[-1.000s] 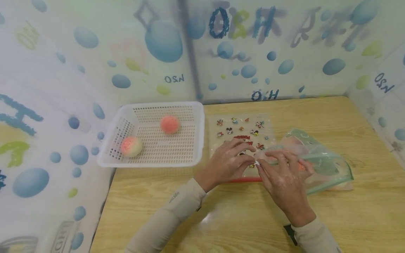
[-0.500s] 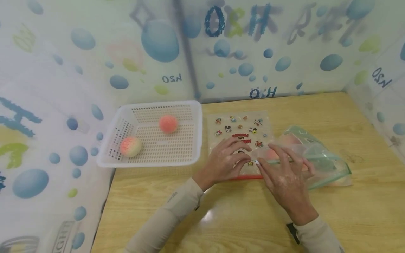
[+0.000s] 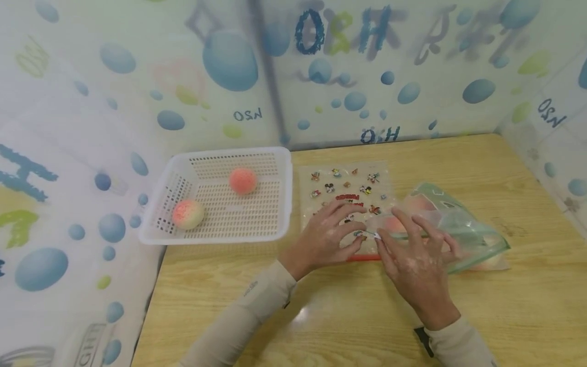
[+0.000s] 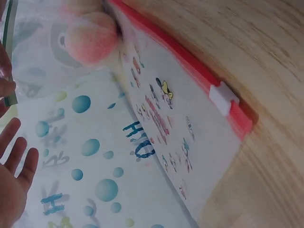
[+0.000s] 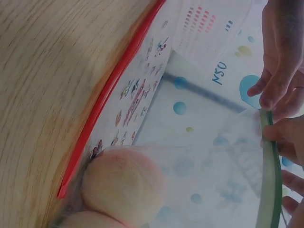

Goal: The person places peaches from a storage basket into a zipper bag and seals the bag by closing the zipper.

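A clear zip bag (image 3: 472,232) with a green zip strip (image 5: 270,180) lies at the right with peaches (image 5: 121,185) in it. My right hand (image 3: 419,270) pinches the strip close to a small white piece (image 3: 377,236) at its end. Just left of that end is my left hand (image 3: 318,237); its index fingertip is right at the strip, and the thumb stands apart below it. Under both hands lies a second bag (image 3: 341,178), printed with cartoon figures, flat on the table with its red zip strip (image 4: 175,50) toward me and a white slider (image 4: 223,99).
A white plastic basket (image 3: 215,239) stands at the left of the wooden table (image 3: 321,321). Inside it are a pink peach (image 3: 243,181) and a pale peach (image 3: 188,214). A patterned wall covering (image 3: 353,102) rises behind the table.
The left thumb has moved away from the index finger, leaving a gap where they met before. The right hand keeps its pinch, its fingers spread a little more. The view has shifted slightly.
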A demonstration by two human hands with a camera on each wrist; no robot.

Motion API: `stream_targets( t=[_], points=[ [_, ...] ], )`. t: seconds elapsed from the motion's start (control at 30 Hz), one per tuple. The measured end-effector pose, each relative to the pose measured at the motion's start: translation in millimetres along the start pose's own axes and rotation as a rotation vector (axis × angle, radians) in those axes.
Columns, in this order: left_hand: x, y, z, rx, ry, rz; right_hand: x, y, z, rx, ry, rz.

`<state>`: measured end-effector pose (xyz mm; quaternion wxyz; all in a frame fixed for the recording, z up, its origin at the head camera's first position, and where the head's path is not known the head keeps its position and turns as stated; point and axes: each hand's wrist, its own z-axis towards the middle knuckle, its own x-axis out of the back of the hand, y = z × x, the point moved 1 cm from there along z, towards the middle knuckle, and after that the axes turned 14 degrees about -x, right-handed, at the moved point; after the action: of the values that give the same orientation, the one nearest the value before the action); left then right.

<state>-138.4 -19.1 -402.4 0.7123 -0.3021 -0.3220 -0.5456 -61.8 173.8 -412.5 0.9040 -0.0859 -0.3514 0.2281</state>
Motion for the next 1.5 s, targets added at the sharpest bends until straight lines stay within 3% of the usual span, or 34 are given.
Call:
stream_targets(
  t=[0.23,0.5,0.73,0.93,1.5],
  points=[
    [-4.2,1.5,4.0,-0.018,0.005,0.024,-4.8,-5.0,0.1,0.017,0.021,0.025],
    [-2.6,1.4,2.3,0.026,-0.020,0.014,-2.4,-5.5,0.6,0.047,-0.070,-0.025],
    [-3.2,3.6,2.0,0.047,-0.031,-0.019,-0.3,-3.9,-2.8,0.048,0.004,-0.043],
    [-0.6,4.9,1.1,0.066,-0.024,-0.028,1.2,-4.3,-3.5,0.045,-0.004,-0.052],
    [0.4,-3.0,-5.3,0.042,-0.003,0.008,4.6,-4.9,-1.5,0.035,0.082,-0.053]
  ],
)
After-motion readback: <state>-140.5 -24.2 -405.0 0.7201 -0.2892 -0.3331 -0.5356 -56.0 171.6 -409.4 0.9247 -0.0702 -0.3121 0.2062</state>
